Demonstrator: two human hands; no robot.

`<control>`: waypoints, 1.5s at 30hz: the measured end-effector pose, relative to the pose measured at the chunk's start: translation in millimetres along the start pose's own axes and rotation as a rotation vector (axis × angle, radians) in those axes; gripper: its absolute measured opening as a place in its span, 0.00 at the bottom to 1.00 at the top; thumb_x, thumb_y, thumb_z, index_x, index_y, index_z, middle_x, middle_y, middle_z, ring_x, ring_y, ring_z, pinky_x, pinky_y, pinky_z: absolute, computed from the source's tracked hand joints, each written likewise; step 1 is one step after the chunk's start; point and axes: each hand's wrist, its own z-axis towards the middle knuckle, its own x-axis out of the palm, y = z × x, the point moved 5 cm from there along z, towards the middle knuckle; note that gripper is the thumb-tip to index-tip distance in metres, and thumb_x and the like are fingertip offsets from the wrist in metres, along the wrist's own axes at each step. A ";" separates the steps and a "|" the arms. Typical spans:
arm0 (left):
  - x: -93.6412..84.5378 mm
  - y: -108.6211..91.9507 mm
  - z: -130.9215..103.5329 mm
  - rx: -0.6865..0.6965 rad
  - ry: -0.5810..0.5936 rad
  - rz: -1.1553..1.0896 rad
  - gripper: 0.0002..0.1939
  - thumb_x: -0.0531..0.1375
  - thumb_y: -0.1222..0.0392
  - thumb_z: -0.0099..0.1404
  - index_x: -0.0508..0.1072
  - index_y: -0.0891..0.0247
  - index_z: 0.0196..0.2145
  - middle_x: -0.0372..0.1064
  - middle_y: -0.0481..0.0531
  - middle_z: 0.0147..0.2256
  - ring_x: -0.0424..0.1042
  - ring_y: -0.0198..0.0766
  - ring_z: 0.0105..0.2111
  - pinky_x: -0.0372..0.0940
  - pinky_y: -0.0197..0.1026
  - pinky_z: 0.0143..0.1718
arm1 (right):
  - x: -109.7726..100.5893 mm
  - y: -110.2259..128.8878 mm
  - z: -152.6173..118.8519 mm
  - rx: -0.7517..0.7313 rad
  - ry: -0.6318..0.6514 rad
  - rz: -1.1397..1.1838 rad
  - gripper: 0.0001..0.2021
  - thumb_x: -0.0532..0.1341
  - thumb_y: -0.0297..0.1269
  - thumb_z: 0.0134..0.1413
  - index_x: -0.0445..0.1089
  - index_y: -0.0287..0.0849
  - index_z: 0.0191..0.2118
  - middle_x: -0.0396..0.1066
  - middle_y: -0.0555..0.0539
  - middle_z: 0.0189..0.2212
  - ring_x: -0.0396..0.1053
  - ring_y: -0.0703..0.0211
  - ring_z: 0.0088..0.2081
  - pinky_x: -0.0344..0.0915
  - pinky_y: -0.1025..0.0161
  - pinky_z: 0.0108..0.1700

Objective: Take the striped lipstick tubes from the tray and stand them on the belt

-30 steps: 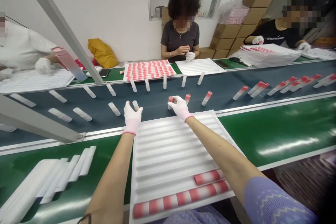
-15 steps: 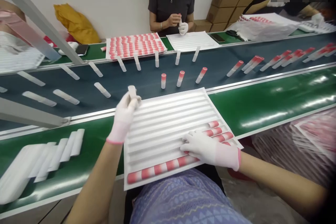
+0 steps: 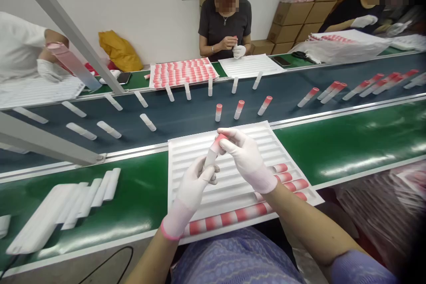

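Gloved in white, my left hand (image 3: 199, 182) grips the lower end of a white tube (image 3: 210, 159). My right hand (image 3: 244, 155) pinches a red-and-white cap (image 3: 218, 141) on that tube's upper end; the tube is tilted above the tray. Beneath both hands is a white ridged tray (image 3: 186, 146). A row of red-and-white caps (image 3: 229, 218) lies along its near edge, partly covered by my left wrist. Several more caps (image 3: 296, 185) lie in grooves on the right, partly hidden by my right forearm.
A dark conveyor belt (image 3: 186, 115) carries several white tubes (image 3: 148, 122) and red-topped tubes (image 3: 239, 109). White tubes (image 3: 96, 193) lie on the green ledge (image 3: 146, 195) at left. A grey post (image 3: 63, 22) slants across the left. A co-worker (image 3: 225, 26) sits opposite, near a cap-filled tray (image 3: 151, 80).
My right hand has lifted from the tray with a red-and-white cap. My left hand has brought the white tube to the right, where tube and cap now meet. The camera view has shifted.
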 end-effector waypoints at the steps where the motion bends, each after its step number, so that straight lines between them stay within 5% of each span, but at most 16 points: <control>1: -2.6 -1.3 -0.5 0.010 -0.054 0.070 0.16 0.57 0.54 0.68 0.72 0.60 0.51 0.69 0.51 0.36 0.66 0.34 0.30 0.67 0.41 0.36 | 0.5 -0.8 -1.6 -0.010 -0.004 -0.017 0.15 0.68 0.40 0.51 0.74 0.42 0.45 0.76 0.47 0.37 0.74 0.58 0.36 0.73 0.57 0.41; 3: -6.7 -3.2 -1.5 0.038 -0.115 0.161 0.17 0.58 0.55 0.67 0.72 0.58 0.53 0.71 0.51 0.37 0.68 0.36 0.32 0.67 0.42 0.40 | -0.6 1.0 -4.8 -0.047 -0.009 -0.071 0.14 0.68 0.39 0.51 0.74 0.43 0.44 0.76 0.47 0.38 0.74 0.57 0.39 0.74 0.57 0.42; 9: -8.4 6.9 -0.7 0.065 0.011 0.102 0.16 0.56 0.50 0.70 0.75 0.61 0.48 0.75 0.54 0.40 0.74 0.41 0.39 0.71 0.43 0.43 | 0.5 11.0 -10.3 0.005 0.051 -0.154 0.22 0.67 0.33 0.47 0.74 0.44 0.52 0.77 0.48 0.40 0.75 0.55 0.42 0.75 0.55 0.45; 11: -10.2 9.6 -0.9 0.116 -0.018 0.052 0.16 0.58 0.49 0.68 0.75 0.61 0.48 0.76 0.54 0.43 0.75 0.42 0.43 0.71 0.44 0.47 | 7.5 11.6 -13.8 0.032 0.091 -0.121 0.19 0.68 0.33 0.45 0.77 0.44 0.47 0.77 0.48 0.38 0.75 0.54 0.40 0.75 0.57 0.40; 15: -18.5 9.0 -5.0 0.302 -0.188 0.130 0.16 0.61 0.51 0.67 0.75 0.61 0.49 0.77 0.56 0.46 0.76 0.45 0.48 0.71 0.44 0.50 | 19.9 19.0 -23.8 -0.203 -0.016 -0.269 0.08 0.72 0.32 0.41 0.75 0.44 0.31 0.74 0.50 0.29 0.72 0.58 0.33 0.72 0.61 0.34; 18: -24.5 9.2 -7.9 0.404 -0.236 0.202 0.17 0.60 0.50 0.68 0.75 0.60 0.50 0.77 0.56 0.47 0.76 0.45 0.48 0.71 0.44 0.51 | 28.2 21.8 -31.1 -0.380 -0.040 -0.378 0.12 0.74 0.32 0.38 0.73 0.44 0.32 0.71 0.50 0.29 0.70 0.60 0.30 0.71 0.62 0.33; 21: -27.2 12.8 -7.1 0.395 -0.186 0.171 0.18 0.60 0.49 0.68 0.75 0.60 0.51 0.78 0.56 0.48 0.77 0.46 0.48 0.72 0.44 0.50 | 34.2 20.8 -34.4 -0.431 0.086 -0.381 0.22 0.73 0.32 0.42 0.73 0.44 0.47 0.74 0.46 0.39 0.72 0.59 0.34 0.73 0.61 0.36; 23: -28.1 13.8 -6.6 0.366 -0.184 0.148 0.18 0.60 0.49 0.68 0.75 0.60 0.51 0.78 0.56 0.48 0.78 0.47 0.47 0.72 0.44 0.49 | 35.9 21.5 -36.1 -0.458 0.146 -0.382 0.21 0.68 0.30 0.50 0.72 0.44 0.51 0.74 0.45 0.42 0.72 0.58 0.38 0.74 0.60 0.40; 26: -27.0 11.2 -7.4 0.348 -0.207 0.170 0.17 0.60 0.50 0.69 0.75 0.59 0.51 0.78 0.55 0.47 0.78 0.45 0.47 0.72 0.42 0.49 | 35.9 22.0 -36.7 -0.470 0.118 -0.372 0.13 0.65 0.27 0.53 0.74 0.44 0.45 0.75 0.46 0.38 0.72 0.59 0.37 0.73 0.61 0.41; 31: -24.6 8.6 -9.1 0.406 -0.205 0.205 0.16 0.59 0.51 0.70 0.76 0.60 0.50 0.78 0.55 0.48 0.77 0.45 0.48 0.71 0.41 0.51 | 36.0 15.7 -33.1 -0.358 0.005 -0.359 0.09 0.70 0.30 0.43 0.71 0.44 0.32 0.70 0.51 0.28 0.69 0.61 0.30 0.70 0.63 0.32; 34: -25.7 12.1 -8.0 0.428 -0.189 0.136 0.16 0.60 0.51 0.69 0.76 0.59 0.51 0.78 0.55 0.48 0.77 0.44 0.48 0.72 0.41 0.51 | 36.9 16.3 -32.6 -0.359 0.055 -0.357 0.16 0.71 0.31 0.41 0.71 0.44 0.39 0.72 0.49 0.34 0.70 0.60 0.32 0.72 0.62 0.34; 37: -27.6 14.3 -6.2 0.389 -0.201 0.068 0.17 0.61 0.51 0.68 0.75 0.58 0.52 0.78 0.54 0.48 0.78 0.44 0.47 0.73 0.42 0.49 | 39.0 22.9 -35.1 -0.492 0.148 -0.380 0.20 0.67 0.29 0.51 0.69 0.43 0.51 0.74 0.44 0.44 0.73 0.57 0.40 0.73 0.59 0.42; 40: -28.0 10.9 -5.9 0.346 -0.238 0.123 0.16 0.61 0.51 0.68 0.76 0.59 0.50 0.79 0.53 0.46 0.78 0.44 0.46 0.73 0.40 0.48 | 39.1 25.6 -36.1 -0.549 0.137 -0.410 0.12 0.63 0.27 0.55 0.72 0.42 0.46 0.75 0.46 0.39 0.73 0.59 0.39 0.72 0.60 0.42; 45: -26.6 1.9 -7.7 0.397 -0.266 0.244 0.16 0.60 0.50 0.69 0.77 0.58 0.49 0.79 0.53 0.44 0.78 0.42 0.44 0.72 0.38 0.47 | 40.5 20.7 -35.6 -0.508 0.001 -0.413 0.09 0.67 0.27 0.47 0.71 0.42 0.36 0.72 0.50 0.30 0.70 0.61 0.31 0.70 0.63 0.34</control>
